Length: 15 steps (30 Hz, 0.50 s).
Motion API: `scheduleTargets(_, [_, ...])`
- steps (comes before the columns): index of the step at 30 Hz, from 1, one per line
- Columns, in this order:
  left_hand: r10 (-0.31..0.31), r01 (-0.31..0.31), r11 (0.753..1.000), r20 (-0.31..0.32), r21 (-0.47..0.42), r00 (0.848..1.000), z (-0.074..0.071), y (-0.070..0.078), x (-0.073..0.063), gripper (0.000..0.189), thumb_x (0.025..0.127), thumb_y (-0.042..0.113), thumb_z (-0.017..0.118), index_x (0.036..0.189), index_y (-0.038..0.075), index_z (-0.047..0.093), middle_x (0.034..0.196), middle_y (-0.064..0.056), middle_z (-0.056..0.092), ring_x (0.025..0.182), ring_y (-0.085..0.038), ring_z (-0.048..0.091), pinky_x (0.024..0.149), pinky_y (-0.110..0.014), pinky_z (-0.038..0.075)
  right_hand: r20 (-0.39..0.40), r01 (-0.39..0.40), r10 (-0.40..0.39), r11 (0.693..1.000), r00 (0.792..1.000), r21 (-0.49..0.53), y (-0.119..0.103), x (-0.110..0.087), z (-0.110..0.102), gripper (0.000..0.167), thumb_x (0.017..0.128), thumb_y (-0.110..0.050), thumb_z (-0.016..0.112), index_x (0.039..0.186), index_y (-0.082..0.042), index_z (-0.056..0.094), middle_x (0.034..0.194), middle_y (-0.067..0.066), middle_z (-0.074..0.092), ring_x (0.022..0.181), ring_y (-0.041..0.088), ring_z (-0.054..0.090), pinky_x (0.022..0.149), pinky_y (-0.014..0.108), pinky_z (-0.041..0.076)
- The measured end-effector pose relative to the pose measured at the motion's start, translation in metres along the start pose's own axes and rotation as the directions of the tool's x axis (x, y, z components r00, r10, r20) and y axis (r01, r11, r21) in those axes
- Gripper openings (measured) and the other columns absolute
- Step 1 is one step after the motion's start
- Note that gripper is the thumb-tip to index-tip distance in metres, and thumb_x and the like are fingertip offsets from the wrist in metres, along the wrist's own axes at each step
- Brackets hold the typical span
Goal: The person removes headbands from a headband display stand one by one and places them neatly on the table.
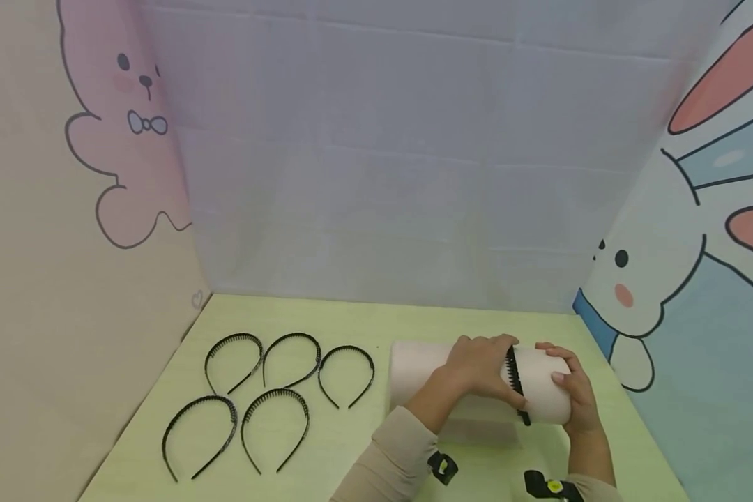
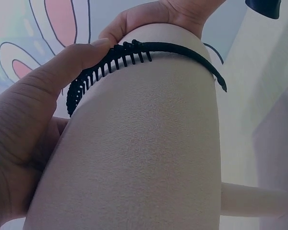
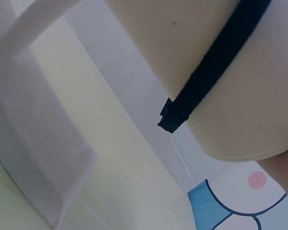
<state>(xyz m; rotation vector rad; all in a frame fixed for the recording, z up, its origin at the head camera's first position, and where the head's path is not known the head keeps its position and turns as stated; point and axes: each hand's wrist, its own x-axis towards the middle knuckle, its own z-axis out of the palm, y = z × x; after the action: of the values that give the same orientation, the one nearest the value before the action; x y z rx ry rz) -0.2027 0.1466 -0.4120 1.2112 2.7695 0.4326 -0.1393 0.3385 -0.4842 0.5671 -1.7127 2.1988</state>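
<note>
A pale, padded cylinder lies sideways on a short post above a flat base. Around its right part sits a black toothed headband, its comb teeth against the padding in the left wrist view. My left hand grips this headband, thumb on the near side and fingers over the top. With my right hand I hold the cylinder's right end, thumb in front and fingers over the far edge. One tip of the headband stands off the padding in the right wrist view.
Several more black headbands lie on the light green tabletop to the left, among them a small one nearest the cylinder and a wider one at front left. Cloth walls with cartoon animals enclose the table at the back and sides.
</note>
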Motion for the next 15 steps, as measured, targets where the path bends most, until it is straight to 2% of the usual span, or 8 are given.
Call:
scheduleTargets(6, [-0.007,0.007,1.0,-0.013,0.028,1.0,-0.003,-0.001,-0.006,0.097,0.06,0.071,0.069,0.141,0.029,0.035,0.123,0.018,0.051,0.101,-0.005,0.051,0.081,-0.028,0.038,0.0,0.008,-0.008,1.0,1.0,0.002,0.001,0.001,0.0,0.048,0.088,0.008,0.021,0.12,-0.007,0.053,0.13,0.007,0.046,0.115,0.018,0.041,0.086,0.029,0.04])
scheduleTargets(15, [-0.035,0.037,0.997,-0.04,0.063,0.999,0.0,-0.005,-0.011,0.096,0.061,0.073,0.067,0.142,0.033,0.034,0.126,0.018,0.05,0.104,-0.007,0.051,0.081,-0.032,0.038,-0.001,-0.002,0.002,1.0,1.0,-0.007,0.001,0.001,-0.001,0.046,0.089,0.008,0.021,0.12,-0.007,0.052,0.13,0.007,0.044,0.114,0.019,0.042,0.083,0.03,0.042])
